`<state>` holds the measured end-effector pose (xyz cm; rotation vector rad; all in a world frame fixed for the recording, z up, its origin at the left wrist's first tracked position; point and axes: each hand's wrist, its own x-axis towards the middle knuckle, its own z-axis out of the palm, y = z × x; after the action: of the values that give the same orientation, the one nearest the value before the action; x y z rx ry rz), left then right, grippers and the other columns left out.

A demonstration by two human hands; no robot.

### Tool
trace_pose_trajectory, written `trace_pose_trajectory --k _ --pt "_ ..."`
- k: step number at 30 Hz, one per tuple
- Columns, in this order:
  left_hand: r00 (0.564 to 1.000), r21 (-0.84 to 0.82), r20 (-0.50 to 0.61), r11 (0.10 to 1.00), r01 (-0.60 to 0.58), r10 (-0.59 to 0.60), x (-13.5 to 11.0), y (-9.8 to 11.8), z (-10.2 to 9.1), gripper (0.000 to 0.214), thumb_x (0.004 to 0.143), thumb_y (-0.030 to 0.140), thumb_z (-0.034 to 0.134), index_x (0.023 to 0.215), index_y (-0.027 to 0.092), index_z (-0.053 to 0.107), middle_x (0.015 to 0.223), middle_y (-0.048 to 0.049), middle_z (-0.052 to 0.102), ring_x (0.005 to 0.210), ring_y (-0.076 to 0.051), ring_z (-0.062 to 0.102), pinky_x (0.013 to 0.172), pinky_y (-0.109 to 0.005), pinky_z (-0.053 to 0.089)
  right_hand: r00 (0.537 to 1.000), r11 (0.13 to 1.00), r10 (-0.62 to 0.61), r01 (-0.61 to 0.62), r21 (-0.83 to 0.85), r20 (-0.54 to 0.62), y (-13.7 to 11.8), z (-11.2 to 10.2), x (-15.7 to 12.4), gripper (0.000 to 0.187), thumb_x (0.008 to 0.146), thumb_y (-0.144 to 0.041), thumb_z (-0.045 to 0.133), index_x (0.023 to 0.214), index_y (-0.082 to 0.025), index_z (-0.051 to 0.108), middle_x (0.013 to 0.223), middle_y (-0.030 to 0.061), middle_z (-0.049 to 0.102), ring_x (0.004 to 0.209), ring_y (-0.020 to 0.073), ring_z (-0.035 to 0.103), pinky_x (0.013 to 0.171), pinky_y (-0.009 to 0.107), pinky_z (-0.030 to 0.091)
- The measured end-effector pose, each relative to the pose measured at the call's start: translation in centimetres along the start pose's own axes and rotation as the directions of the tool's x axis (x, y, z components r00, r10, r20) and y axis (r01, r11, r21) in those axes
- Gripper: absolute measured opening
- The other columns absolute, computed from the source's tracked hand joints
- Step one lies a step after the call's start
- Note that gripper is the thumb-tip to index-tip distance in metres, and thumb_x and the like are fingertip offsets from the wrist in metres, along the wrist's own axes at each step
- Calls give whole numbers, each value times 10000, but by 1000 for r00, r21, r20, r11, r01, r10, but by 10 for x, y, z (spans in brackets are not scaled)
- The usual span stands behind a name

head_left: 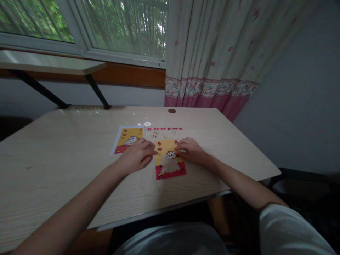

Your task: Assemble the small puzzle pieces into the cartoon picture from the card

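A yellow and red puzzle board (170, 166) with a cartoon figure lies on the wooden desk (66, 166) in front of me. My left hand (136, 156) rests at the board's left edge, its fingers curled and an index fingertip touching the board. My right hand (190, 149) sits at the board's upper right, fingers bent and pressing on a piece near the cartoon figure. A matching picture sheet (124, 138) lies to the left, partly under my left hand. Small loose pieces (159, 135) and a red strip (164, 128) lie just beyond the board.
The desk has a round cable hole (171, 111) near its far edge. Behind it are a window (106, 24), a shelf on black brackets (47, 63) and a flowered curtain (217, 53). The desk's right corner (276, 171) drops off to dark floor.
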<state>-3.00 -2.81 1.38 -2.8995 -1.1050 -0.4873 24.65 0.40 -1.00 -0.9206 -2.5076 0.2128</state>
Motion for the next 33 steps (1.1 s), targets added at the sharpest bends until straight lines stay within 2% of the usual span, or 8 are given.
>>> trace_pose_trajectory --k 3,11,25,29,33 --pt "999 -44 5 999 -31 31 0 3 1 308 813 126 437 966 198 695 952 -84 571 894 -223 476 793 -368 417 999 999 38 -37 -10 4 -1 1 1 138 814 -318 624 878 -215 689 965 38 672 892 153 570 798 296 364" --pt "1000 -69 -6 997 -26 26 2 6 2 303 809 104 414 919 171 688 925 -88 577 888 -223 474 800 -383 427 992 992 126 -126 -22 -1 -5 7 4 113 817 -315 619 807 -212 664 908 23 658 863 159 549 786 288 362" --pt "1000 -62 -5 998 -25 24 1 4 4 310 850 107 401 942 175 690 906 -85 584 873 -215 471 788 -362 414 997 999 50 -51 14 53 1 0 3 117 849 -275 577 895 -204 657 942 32 668 903 158 561 814 287 370" --pt "1000 -69 -15 997 -28 27 0 3 6 302 858 111 404 942 176 686 912 -83 588 874 -211 471 792 -362 417 994 999 49 -50 10 101 11 -10 9 129 826 -272 604 914 -209 673 955 38 677 925 167 575 851 313 378" --pt "999 -82 -26 996 -35 33 -1 2 8 299 862 115 401 944 180 681 925 -83 591 884 -207 475 792 -357 423 988 993 117 -114 -37 96 32 -18 22 159 840 -245 574 943 -192 684 961 61 680 914 181 581 856 340 391"
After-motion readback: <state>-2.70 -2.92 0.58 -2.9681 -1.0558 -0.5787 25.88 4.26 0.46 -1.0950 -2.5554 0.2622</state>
